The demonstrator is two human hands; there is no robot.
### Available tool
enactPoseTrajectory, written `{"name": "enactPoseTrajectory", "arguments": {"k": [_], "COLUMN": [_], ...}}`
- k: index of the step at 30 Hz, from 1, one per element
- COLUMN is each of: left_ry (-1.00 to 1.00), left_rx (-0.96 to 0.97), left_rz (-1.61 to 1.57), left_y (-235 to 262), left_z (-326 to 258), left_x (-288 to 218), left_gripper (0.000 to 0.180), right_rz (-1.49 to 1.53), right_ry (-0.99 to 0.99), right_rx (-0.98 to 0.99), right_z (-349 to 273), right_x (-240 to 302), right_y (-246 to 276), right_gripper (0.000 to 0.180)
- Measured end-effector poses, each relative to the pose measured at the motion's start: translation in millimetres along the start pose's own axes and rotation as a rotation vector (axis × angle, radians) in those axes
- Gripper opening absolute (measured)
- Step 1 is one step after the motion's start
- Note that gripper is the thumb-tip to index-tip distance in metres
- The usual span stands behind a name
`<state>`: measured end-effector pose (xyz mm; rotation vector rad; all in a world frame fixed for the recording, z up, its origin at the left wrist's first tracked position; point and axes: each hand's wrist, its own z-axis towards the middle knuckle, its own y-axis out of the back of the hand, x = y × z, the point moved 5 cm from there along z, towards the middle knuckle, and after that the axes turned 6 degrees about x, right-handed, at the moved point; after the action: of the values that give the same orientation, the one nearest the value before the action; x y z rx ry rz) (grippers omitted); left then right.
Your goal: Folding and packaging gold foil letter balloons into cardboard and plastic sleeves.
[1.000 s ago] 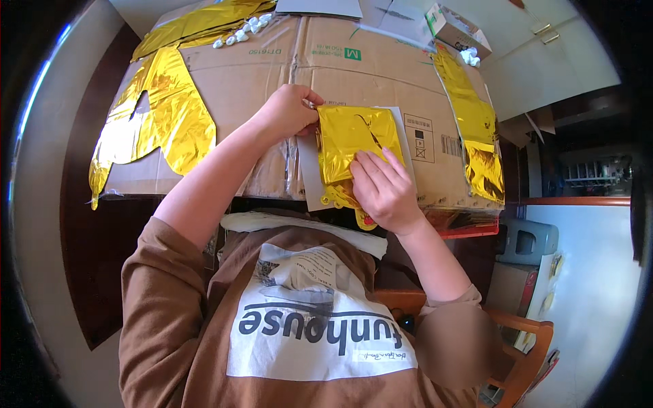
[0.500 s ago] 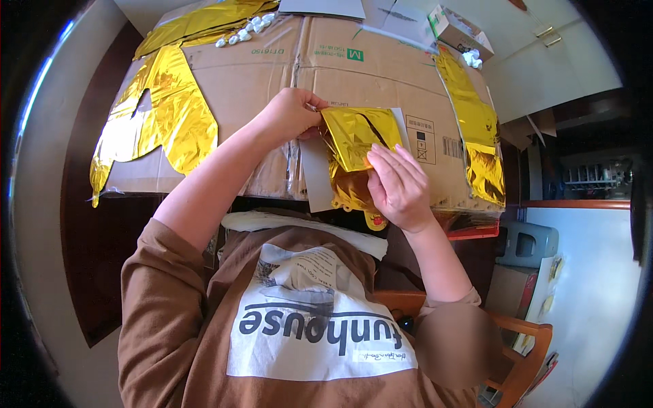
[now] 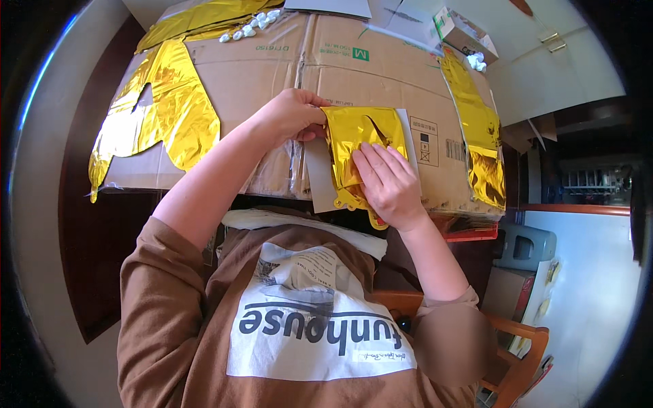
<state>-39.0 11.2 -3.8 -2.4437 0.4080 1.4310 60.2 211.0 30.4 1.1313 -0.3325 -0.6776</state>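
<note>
A folded gold foil balloon lies over a pale grey card near the front edge of a big cardboard box. The thumb and fingers of my left hand pinch the balloon at its upper left corner. On the foil's lower right part my right hand rests flat, fingers stretched out and side by side. A dark slit shows in the foil above those fingers. Lower down, a scalloped gold edge with a bit of red hangs past the card, partly hidden by my right hand.
The cardboard box serves as the work surface. A flat gold letter-shaped balloon lies on the left, gold foil at the back left beside white lumps. Another gold strip lies right, below an open carton.
My right hand has moved left and laid its fingers flat on the foil, pressing down the flap whose lower edge it held. My left hand keeps its pinch at the corner.
</note>
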Motion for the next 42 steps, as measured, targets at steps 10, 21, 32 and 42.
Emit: {"name": "enactPoseTrajectory", "arguments": {"k": [10,21,32,42], "left_ry": [-0.007,0.023,0.087,0.100], "left_rx": [-0.049,-0.069,-0.020,-0.017], "left_rz": [0.045,0.014,0.010,0.099], "left_y": [-3.4,-3.8,0.8,0.6], "left_z": [1.7,-0.4,1.8,0.5], "left_x": [0.0,5.8,9.6,5.6], "left_gripper": [0.022,0.014,0.017,0.019], "right_rz": [0.023,0.014,0.276,0.262], "right_ry": [0.040,0.046,0.009,-0.295], "right_rx": [0.006,0.028,0.137,0.259], "right_z": [0.3,-0.2,14.6,30.0], "right_x": [2.7,4.8,1.2,-23.3], "right_y": [-3.8,-5.0,13.2,-41.9], "right_gripper": [0.036,0.036,0.043,0.072]}}
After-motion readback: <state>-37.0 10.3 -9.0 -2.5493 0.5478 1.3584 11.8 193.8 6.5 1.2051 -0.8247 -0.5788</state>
